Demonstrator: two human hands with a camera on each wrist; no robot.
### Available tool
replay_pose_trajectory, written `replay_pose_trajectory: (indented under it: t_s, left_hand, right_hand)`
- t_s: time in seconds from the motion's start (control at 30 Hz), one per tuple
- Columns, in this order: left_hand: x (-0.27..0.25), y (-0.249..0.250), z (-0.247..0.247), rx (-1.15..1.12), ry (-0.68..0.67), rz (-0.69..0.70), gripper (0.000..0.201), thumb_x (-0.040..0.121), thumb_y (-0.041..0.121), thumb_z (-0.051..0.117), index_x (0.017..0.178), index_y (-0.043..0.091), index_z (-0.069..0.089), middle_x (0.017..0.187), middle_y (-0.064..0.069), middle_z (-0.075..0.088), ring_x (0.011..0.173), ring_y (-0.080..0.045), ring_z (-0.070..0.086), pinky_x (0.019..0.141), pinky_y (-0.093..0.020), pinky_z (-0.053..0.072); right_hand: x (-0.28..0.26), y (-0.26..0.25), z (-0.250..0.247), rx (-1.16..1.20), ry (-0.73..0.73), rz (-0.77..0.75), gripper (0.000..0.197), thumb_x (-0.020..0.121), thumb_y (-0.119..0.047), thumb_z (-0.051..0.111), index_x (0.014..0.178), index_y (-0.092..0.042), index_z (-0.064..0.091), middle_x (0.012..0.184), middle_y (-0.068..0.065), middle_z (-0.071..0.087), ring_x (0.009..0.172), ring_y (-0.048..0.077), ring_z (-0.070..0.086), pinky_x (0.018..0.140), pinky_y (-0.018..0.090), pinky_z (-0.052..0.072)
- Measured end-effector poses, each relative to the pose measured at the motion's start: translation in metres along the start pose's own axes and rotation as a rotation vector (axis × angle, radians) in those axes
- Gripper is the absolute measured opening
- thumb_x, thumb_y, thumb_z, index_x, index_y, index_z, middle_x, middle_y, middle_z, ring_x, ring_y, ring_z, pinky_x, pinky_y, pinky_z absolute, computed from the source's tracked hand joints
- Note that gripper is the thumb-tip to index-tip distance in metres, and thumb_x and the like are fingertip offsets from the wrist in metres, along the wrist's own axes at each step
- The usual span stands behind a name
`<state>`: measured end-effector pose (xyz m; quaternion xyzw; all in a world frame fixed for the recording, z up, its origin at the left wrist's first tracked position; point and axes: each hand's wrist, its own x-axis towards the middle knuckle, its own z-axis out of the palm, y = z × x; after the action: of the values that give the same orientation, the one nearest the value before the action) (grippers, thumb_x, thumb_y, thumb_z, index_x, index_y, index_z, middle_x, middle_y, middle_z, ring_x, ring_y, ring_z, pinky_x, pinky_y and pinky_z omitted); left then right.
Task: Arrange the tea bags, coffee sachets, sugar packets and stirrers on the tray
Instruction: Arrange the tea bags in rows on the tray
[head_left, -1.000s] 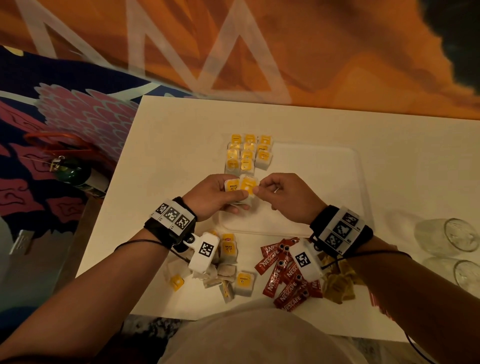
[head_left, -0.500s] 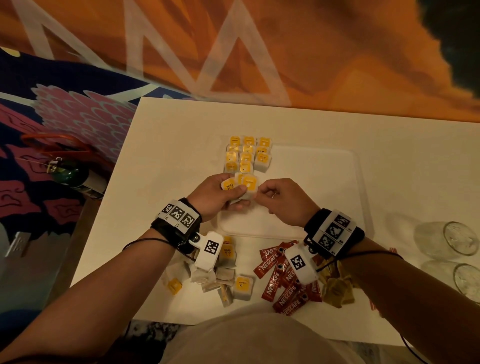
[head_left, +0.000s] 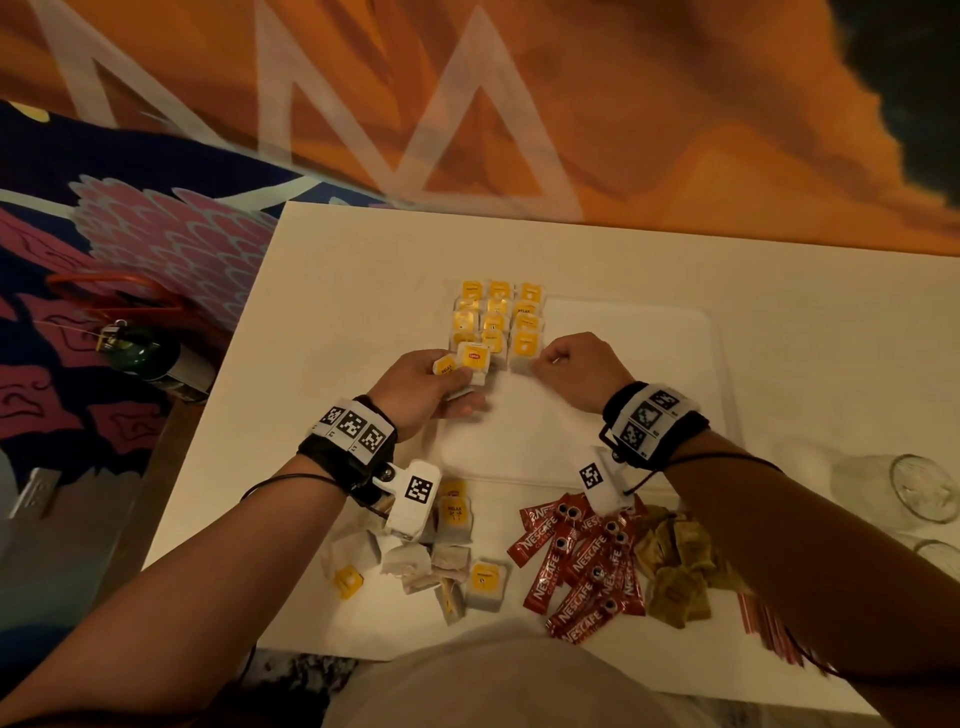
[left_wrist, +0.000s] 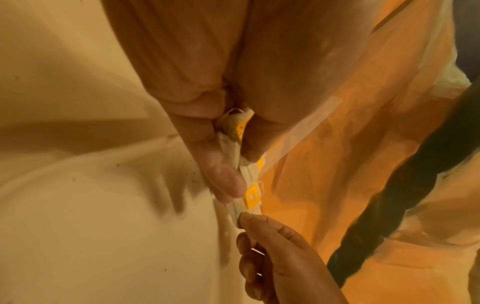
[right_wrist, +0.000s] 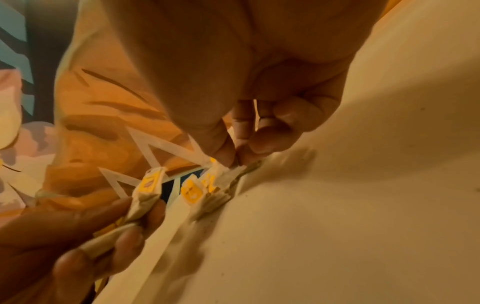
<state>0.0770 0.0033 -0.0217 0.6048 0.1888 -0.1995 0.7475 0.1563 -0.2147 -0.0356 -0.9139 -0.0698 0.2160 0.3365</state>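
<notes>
Yellow-labelled tea bags (head_left: 498, 317) lie in three rows at the far left corner of the white tray (head_left: 649, 395). My left hand (head_left: 452, 374) grips a small stack of tea bags (head_left: 470, 361) beside the rows; the stack (left_wrist: 241, 164) is pressed between thumb and fingers. My right hand (head_left: 540, 361) pinches one tea bag (head_left: 523, 347) at the near end of the right row. In the right wrist view thumb and forefinger (right_wrist: 226, 156) nip that bag's edge (right_wrist: 228, 174) on the tray.
Loose tea bags (head_left: 452, 561), red coffee sachets (head_left: 587, 566), brown sugar packets (head_left: 675, 571) and red stirrers (head_left: 769, 623) lie along the table's near edge. Two glasses (head_left: 919, 488) stand at the right. A green bottle (head_left: 140, 353) lies on the floor, left.
Both hands moved away from me toward the tea bag rows. The right hand drew apart from the left and now holds one bag at the right row's near end.
</notes>
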Motion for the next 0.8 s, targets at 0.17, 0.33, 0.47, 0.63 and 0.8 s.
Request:
replay_pose_trajectory:
  t_s: [0.17, 0.33, 0.47, 0.63, 0.8]
  left_hand:
    - [0.003, 0.0, 0.0, 0.041, -0.005, -0.002, 0.013, 0.1, 0.007, 0.055, 0.107, 0.006, 0.066, 0.099, -0.012, 0.071, 0.084, -0.022, 0.075, 0.065, -0.022, 0.058]
    - [0.004, -0.002, -0.001, 0.069, -0.002, 0.005, 0.019, 0.099, 0.009, 0.058, 0.115, 0.002, 0.065, 0.105, -0.017, 0.072, 0.098, -0.033, 0.073, 0.066, -0.023, 0.059]
    - [0.005, -0.005, -0.003, 0.096, 0.008, 0.011, 0.012, 0.099, 0.011, 0.059, 0.105, 0.005, 0.067, 0.103, -0.02, 0.071, 0.1, -0.036, 0.072, 0.064, -0.023, 0.058]
    - [0.006, -0.007, -0.004, 0.133, 0.02, 0.015, 0.02, 0.098, 0.014, 0.061, 0.112, 0.002, 0.066, 0.105, -0.021, 0.072, 0.092, -0.029, 0.074, 0.061, -0.021, 0.056]
    - [0.007, -0.008, -0.003, 0.129, 0.031, 0.024, 0.012, 0.096, 0.014, 0.063, 0.104, 0.007, 0.069, 0.093, -0.015, 0.072, 0.074, -0.017, 0.072, 0.057, -0.02, 0.053]
  right_hand:
    - [0.012, -0.002, 0.006, -0.034, -0.014, 0.057, 0.028, 0.09, -0.033, 0.067, 0.079, -0.007, 0.073, 0.078, 0.007, 0.071, 0.073, 0.018, 0.062, 0.068, 0.03, 0.05]
    - [0.017, -0.002, 0.007, -0.056, -0.029, 0.085, 0.041, 0.089, -0.03, 0.067, 0.052, -0.018, 0.053, 0.056, -0.004, 0.052, 0.058, 0.016, 0.051, 0.059, 0.026, 0.04]
    - [0.018, -0.004, 0.006, -0.062, -0.034, 0.082, 0.04, 0.089, -0.03, 0.067, 0.054, -0.018, 0.054, 0.057, -0.002, 0.053, 0.058, 0.016, 0.051, 0.059, 0.028, 0.043]
    - [0.018, -0.005, 0.005, -0.059, 0.019, 0.091, 0.028, 0.089, -0.039, 0.069, 0.079, -0.012, 0.068, 0.079, 0.004, 0.067, 0.077, 0.02, 0.062, 0.073, 0.035, 0.051]
    - [0.007, -0.013, 0.004, -0.015, 0.045, 0.02, 0.023, 0.091, -0.04, 0.067, 0.084, -0.018, 0.064, 0.08, -0.01, 0.059, 0.077, 0.012, 0.057, 0.066, 0.027, 0.04]
